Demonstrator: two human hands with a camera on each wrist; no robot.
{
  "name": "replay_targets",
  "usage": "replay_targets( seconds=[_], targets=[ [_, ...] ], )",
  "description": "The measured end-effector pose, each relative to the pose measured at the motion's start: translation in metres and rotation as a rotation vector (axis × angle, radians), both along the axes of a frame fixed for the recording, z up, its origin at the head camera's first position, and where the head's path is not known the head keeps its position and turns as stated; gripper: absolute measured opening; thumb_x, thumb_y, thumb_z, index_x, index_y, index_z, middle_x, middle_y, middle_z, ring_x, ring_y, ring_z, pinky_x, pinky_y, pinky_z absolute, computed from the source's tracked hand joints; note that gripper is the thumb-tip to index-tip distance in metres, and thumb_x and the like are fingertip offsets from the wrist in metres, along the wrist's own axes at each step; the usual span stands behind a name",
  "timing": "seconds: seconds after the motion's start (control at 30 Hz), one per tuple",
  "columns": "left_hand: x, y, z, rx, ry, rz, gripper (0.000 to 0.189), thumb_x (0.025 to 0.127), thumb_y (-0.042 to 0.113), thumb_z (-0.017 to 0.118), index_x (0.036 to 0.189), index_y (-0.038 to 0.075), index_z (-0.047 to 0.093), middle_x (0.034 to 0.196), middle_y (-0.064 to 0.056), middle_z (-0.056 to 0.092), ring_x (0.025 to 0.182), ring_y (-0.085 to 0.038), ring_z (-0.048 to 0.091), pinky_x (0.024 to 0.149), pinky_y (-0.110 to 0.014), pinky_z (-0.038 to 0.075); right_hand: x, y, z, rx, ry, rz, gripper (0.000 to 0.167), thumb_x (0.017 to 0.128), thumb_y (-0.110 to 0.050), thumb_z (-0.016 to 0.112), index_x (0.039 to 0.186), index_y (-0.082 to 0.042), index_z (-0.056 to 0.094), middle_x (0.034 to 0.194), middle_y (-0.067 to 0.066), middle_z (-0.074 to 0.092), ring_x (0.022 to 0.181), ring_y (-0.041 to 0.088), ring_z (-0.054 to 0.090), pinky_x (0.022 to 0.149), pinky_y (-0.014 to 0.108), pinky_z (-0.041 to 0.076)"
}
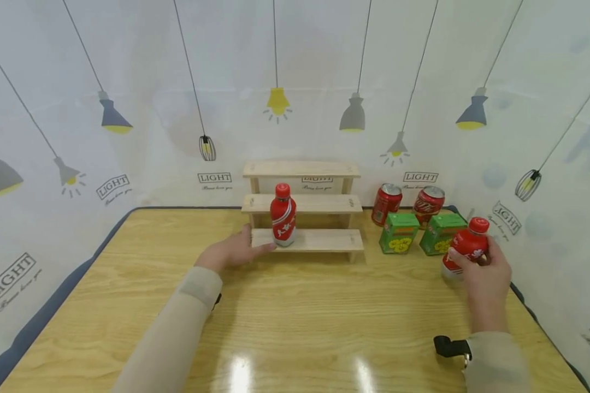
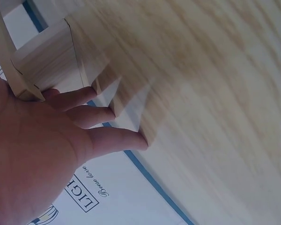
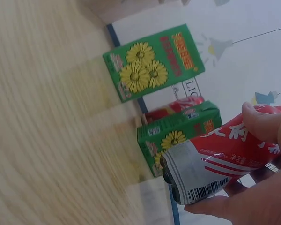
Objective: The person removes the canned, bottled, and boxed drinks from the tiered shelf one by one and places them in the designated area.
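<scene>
My right hand grips a red bottle with a red cap at the right of the table. In the right wrist view this bottle is tilted, its base showing, with the thumb and fingers around its middle. A similar red bottle stands upright on the lowest step of a wooden three-tier rack. At the left end of that step is my left hand, its thumb reaching toward the bottle's base. The left wrist view shows this hand's fingers extended, with the step's end against the palm.
Two green drink cartons with yellow flowers, a left one and a right one, stand right of the rack. Behind them are two red cans, one left, one right. A lamp-patterned sheet borders the wooden table.
</scene>
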State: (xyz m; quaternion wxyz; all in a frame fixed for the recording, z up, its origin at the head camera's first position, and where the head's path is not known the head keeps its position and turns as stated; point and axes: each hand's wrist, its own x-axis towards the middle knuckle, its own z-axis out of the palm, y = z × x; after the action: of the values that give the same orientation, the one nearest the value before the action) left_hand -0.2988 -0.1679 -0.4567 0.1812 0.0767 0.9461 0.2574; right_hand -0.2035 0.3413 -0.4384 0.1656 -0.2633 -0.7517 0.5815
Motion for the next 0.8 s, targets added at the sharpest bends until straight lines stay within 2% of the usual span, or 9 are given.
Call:
replay_targets(
  seconds=[0.1,0.27,0.4,0.6,0.8],
  targets=[
    [0.001,0.001,0.002,-0.003,0.006,0.001,0.138,0.085,0.097,0.046,0.169,-0.002,-0.002,0.174,-0.029,0.022,0.161,-0.048,0.028,0.131,-0.064,0.027,-0.003,0.01,0.0,0.002,-0.023,0.014,0.083,0.102,-0.03,0.072,0.169,-0.038,0.024,0.177,-0.003,0.032,0.16,0.031,0.038,0.13,0.051,0.037],
    [0.003,0.003,0.005,-0.011,0.008,0.004,0.137,0.085,0.095,0.047,0.169,-0.002,-0.001,0.174,-0.028,0.024,0.161,-0.047,0.029,0.131,-0.063,0.028,-0.005,0.013,-0.003,-0.052,-0.033,0.028,0.087,0.101,-0.026,0.073,0.171,-0.035,0.022,0.178,-0.003,0.026,0.163,0.034,0.033,0.13,0.053,0.036],
    [0.003,0.005,0.006,0.001,0.009,0.004,0.136,0.086,0.094,0.048,0.169,-0.002,-0.001,0.173,-0.029,0.026,0.16,-0.048,0.03,0.131,-0.063,0.029,-0.003,0.011,-0.005,-0.063,-0.041,0.026,0.087,0.1,-0.024,0.074,0.171,-0.032,0.023,0.179,-0.001,0.027,0.161,0.033,0.034,0.13,0.053,0.036],
    [0.004,0.006,0.006,-0.003,0.004,0.016,0.136,0.086,0.094,0.049,0.17,0.0,-0.002,0.174,-0.028,0.025,0.161,-0.048,0.028,0.131,-0.064,0.027,-0.004,0.007,-0.009,-0.038,-0.052,0.019,0.086,0.101,-0.022,0.073,0.171,-0.026,0.023,0.178,0.004,0.029,0.153,0.031,0.038,0.13,0.051,0.038],
    [0.003,0.004,0.003,-0.007,-0.002,0.024,0.137,0.085,0.095,0.048,0.169,-0.001,-0.002,0.173,-0.03,0.025,0.16,-0.05,0.028,0.131,-0.066,0.026,-0.004,0.005,-0.012,0.026,-0.088,0.061,0.091,0.102,-0.026,0.07,0.172,-0.018,0.011,0.178,0.012,0.024,0.159,0.037,0.033,0.13,0.055,0.037]
  ],
)
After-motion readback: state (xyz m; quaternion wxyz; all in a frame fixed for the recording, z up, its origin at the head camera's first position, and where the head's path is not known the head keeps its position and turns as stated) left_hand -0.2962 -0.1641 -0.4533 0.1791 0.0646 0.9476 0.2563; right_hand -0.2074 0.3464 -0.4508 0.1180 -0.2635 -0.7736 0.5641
